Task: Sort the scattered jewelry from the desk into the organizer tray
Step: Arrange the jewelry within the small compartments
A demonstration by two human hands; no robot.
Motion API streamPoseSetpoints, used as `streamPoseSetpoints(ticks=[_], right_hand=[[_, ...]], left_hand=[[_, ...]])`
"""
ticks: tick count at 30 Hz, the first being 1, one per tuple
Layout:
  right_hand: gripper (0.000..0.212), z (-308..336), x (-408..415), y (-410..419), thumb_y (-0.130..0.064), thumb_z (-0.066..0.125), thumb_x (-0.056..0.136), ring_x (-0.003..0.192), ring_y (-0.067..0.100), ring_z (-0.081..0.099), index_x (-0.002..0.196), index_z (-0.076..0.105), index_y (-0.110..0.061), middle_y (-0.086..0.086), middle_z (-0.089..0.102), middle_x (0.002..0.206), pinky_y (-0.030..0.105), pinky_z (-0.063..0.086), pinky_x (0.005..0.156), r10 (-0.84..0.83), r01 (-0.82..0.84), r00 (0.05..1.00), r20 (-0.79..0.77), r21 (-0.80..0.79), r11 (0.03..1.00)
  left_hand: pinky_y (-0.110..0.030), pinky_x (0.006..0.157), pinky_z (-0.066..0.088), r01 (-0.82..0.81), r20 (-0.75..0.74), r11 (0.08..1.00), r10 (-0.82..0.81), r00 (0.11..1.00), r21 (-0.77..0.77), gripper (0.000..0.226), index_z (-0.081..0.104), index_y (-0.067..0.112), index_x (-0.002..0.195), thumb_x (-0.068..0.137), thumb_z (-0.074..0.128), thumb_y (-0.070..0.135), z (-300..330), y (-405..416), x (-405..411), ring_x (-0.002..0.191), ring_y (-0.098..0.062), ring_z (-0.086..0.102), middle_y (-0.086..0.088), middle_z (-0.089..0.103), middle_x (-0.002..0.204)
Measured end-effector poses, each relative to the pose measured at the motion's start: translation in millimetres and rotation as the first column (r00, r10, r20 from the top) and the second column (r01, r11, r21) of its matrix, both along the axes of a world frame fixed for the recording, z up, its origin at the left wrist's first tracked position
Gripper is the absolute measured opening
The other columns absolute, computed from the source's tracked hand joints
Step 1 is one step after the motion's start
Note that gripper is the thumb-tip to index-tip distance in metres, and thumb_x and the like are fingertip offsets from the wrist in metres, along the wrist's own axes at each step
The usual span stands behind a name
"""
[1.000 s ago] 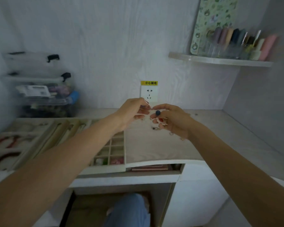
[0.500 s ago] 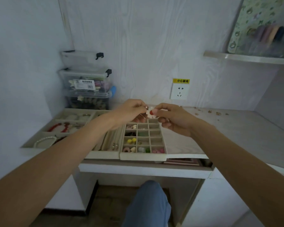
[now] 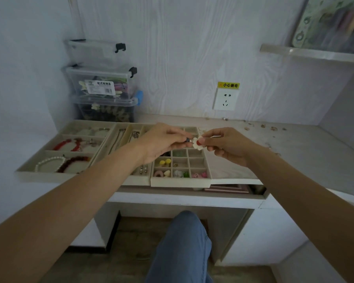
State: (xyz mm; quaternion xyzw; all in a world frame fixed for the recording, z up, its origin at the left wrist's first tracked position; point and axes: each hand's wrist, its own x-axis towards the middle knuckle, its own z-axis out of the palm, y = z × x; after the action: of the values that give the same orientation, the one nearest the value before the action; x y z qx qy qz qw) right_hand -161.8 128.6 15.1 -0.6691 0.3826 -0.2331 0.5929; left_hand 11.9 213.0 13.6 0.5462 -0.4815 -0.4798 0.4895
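Note:
My right hand [image 3: 226, 145] pinches a small white flower-shaped earring [image 3: 197, 143] with a red centre, held above the gridded organizer tray [image 3: 180, 181]. My left hand [image 3: 161, 140] pinches a tiny dark piece [image 3: 186, 140] right beside the flower, fingertips nearly touching it. The grid tray holds yellow, green, pink and white small pieces in its front cells. Left of it, a long-slot tray [image 3: 119, 139] holds chains, and a wide tray [image 3: 49, 152] holds red and pearl bracelets. Several small jewelry bits [image 3: 272, 128] lie scattered on the desk at the right back.
Stacked clear storage boxes [image 3: 102, 86] stand against the wall at the back left. A wall socket [image 3: 225, 99] with a yellow label sits above the desk. A shelf [image 3: 315, 54] juts out at upper right. My knee in blue jeans [image 3: 182, 242] is under the desk.
The view has swung left and down, bringing the trays into full sight. Both hands moved together from over the bare desk to above the grid tray, still pinching the small pieces.

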Motion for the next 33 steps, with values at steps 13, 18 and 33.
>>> streamPoseSetpoints(ticks=[13,18,33], right_hand=[[0.005,-18.6,-1.2,1.2,-0.011,0.068,0.083,0.046,0.002,0.047,0.078,0.069,-0.011,-0.002,0.062,0.060,0.008,0.033,0.040,-0.124,0.001,0.950,-0.288,-0.393,0.920],[0.009,-20.0,4.2,0.7,-0.016,0.066,0.085,0.048,0.000,0.042,0.083,0.071,-0.008,-0.010,0.052,0.054,0.006,0.032,0.043,-0.172,-0.067,0.911,-0.376,-0.546,0.835],[0.012,-30.5,13.3,3.4,-0.018,0.066,0.085,0.052,0.000,0.039,0.086,0.068,-0.006,-0.008,0.047,0.058,0.013,0.028,0.048,-0.209,-0.061,0.896,-0.392,-0.576,0.815]], left_hand=[[-0.017,0.082,0.047,0.085,0.715,0.991,0.017,0.699,-0.107,0.015,0.071,0.017,0.093,0.078,0.073,0.012,-20.3,-13.6,-16.2,0.087,-0.003,0.063,0.007,0.070,0.091],[-0.030,0.092,0.051,0.086,0.653,0.994,-0.021,0.757,-0.068,0.015,0.071,0.014,0.089,0.076,0.074,0.006,-23.2,-16.8,-20.9,0.088,-0.007,0.066,0.002,0.072,0.091],[-0.034,0.105,0.036,0.047,0.899,0.979,0.164,0.405,-0.200,0.007,0.075,0.021,0.086,0.080,0.071,0.023,-25.4,-18.4,-25.4,0.092,-0.008,0.060,0.008,0.071,0.088]])
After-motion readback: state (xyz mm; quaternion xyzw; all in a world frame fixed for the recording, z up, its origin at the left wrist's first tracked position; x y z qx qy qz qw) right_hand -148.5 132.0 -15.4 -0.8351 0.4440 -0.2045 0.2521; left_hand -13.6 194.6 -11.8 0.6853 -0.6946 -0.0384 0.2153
